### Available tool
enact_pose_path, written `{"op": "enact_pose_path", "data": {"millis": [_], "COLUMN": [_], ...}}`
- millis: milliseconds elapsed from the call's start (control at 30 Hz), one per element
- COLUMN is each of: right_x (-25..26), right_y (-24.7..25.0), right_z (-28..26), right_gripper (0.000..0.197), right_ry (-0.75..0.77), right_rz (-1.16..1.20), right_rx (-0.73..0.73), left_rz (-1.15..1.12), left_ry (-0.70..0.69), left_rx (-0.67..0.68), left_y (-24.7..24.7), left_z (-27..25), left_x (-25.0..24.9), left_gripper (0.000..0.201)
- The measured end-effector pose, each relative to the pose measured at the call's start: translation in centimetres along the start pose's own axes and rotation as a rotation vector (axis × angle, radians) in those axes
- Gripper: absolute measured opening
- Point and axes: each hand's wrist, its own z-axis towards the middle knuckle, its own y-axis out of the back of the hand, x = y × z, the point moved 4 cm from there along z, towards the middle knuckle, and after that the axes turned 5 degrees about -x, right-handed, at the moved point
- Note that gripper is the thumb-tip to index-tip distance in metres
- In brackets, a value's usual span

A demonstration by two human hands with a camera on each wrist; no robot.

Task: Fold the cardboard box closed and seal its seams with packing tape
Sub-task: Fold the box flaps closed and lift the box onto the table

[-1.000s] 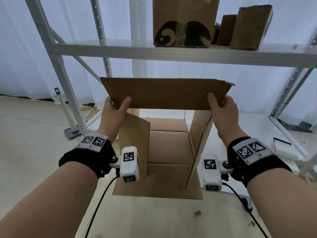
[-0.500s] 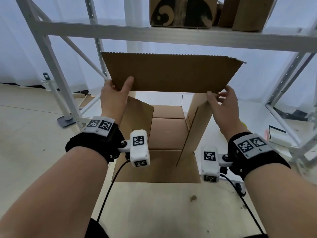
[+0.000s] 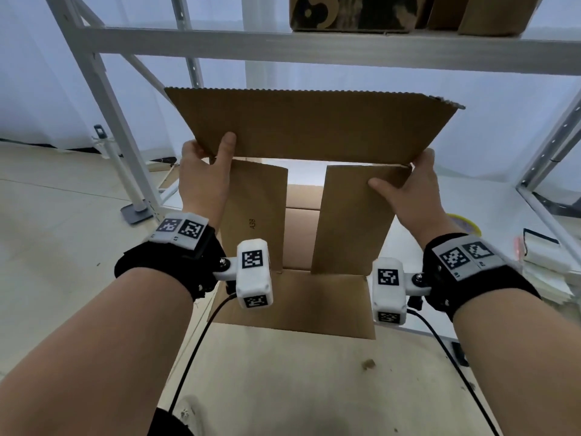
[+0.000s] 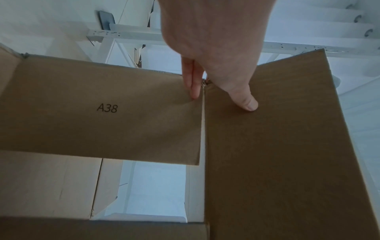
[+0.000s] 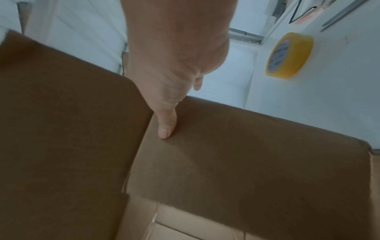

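A brown cardboard box (image 3: pixel 303 212) stands open-topped on a wooden table. Its far flap (image 3: pixel 314 127) stands upright, and its near flap (image 3: pixel 298 303) lies open toward me. The left side flap (image 3: pixel 257 212), marked A38, and the right side flap (image 3: pixel 352 221) are folded inward over the opening. My left hand (image 3: pixel 207 149) pinches the far flap's lower left corner, thumb (image 4: pixel 244 102) on its near face. My right hand (image 3: pixel 405 174) grips the far right corner, thumb (image 5: pixel 166 126) pressing the right side flap (image 5: pixel 236 154). A yellow tape roll (image 5: pixel 290 55) lies right of the box.
A white metal rack surrounds the box: a post (image 3: pixel 103 99) at the left, a shelf beam (image 3: pixel 314 48) overhead with other cardboard boxes (image 3: pixel 352 11) on it. Stacked white items (image 3: pixel 550 265) sit at the right. The wooden table (image 3: pixel 298 382) extends toward me.
Both side flaps have swung from standing to folded inward over the opening. My right thumb has moved from the far flap onto the right side flap. The far flap stays upright.
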Motion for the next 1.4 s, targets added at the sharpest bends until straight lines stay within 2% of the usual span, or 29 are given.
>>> {"op": "enact_pose_path", "data": {"millis": [167, 400, 567, 733, 867, 933, 1000, 1033, 1100, 1167, 1233, 1300, 1367, 1400], "right_x": [-0.6, -0.1, 0.2, 1.5, 2.8, 3.5, 4.4, 4.7, 5.1, 5.7, 6.8, 8.1, 8.7, 8.8], "right_y": [-1.8, -2.0, -1.8, -0.5, 1.7, 2.4, 2.6, 2.8, 3.2, 3.6, 3.9, 4.2, 4.2, 4.1], "right_z": [-0.2, -0.6, -0.7, -1.3, -2.2, -3.1, -4.6, -5.3, -5.9, -5.9, -5.9, -6.1, -6.0, -5.9], "right_gripper": [0.066, 0.059, 0.055, 0.056, 0.065, 0.053, 0.03, 0.026, 0.043, 0.057, 0.053, 0.035, 0.016, 0.019], "right_ry": [0.003, -0.016, -0.033, -0.102, -0.203, -0.314, -0.483, -0.568, -0.656, -0.692, -0.702, -0.68, -0.618, -0.595], "right_rz": [-0.043, -0.041, -0.018, 0.155, 0.161, 0.342, 0.733, 0.93, 1.176, 1.27, 1.21, 1.004, 0.809, 0.74], "right_rx": [-0.117, -0.247, -0.192, -0.044, -0.123, -0.117, -0.077, -0.068, -0.014, 0.019, 0.04, 0.071, 0.089, 0.072], "left_rz": [0.018, -0.134, -0.224, -0.279, -0.394, -0.483, -0.576, -0.606, -0.615, -0.599, -0.545, -0.418, -0.188, -0.056], "left_ry": [-0.039, -0.02, 0.06, 0.15, 0.206, 0.236, 0.252, 0.263, 0.281, 0.309, 0.33, 0.288, 0.145, 0.045], "left_rx": [0.026, 0.101, 0.161, 0.206, 0.211, 0.207, 0.207, 0.199, 0.183, 0.168, 0.171, 0.164, 0.113, 0.111], "left_y": [0.1, -0.2, 0.0, 0.6, 1.0, 1.2, 1.7, 2.0, 2.9, 3.9, 4.8, 5.5, 6.2, 6.4], "left_z": [0.6, 1.3, 0.7, -0.2, -1.8, -2.5, -3.0, -3.1, -3.4, -3.5, -3.3, -3.3, -3.9, -4.4], "left_x": [1.0, 1.6, 1.4, 1.0, -0.2, -1.2, -2.2, -2.6, -3.2, -3.5, -4.1, -5.1, -6.4, -7.0], "left_gripper": [0.066, 0.064, 0.049, 0.067, 0.072, 0.076, 0.076, 0.074, 0.074, 0.086, 0.095, 0.092, 0.089, 0.085]}}
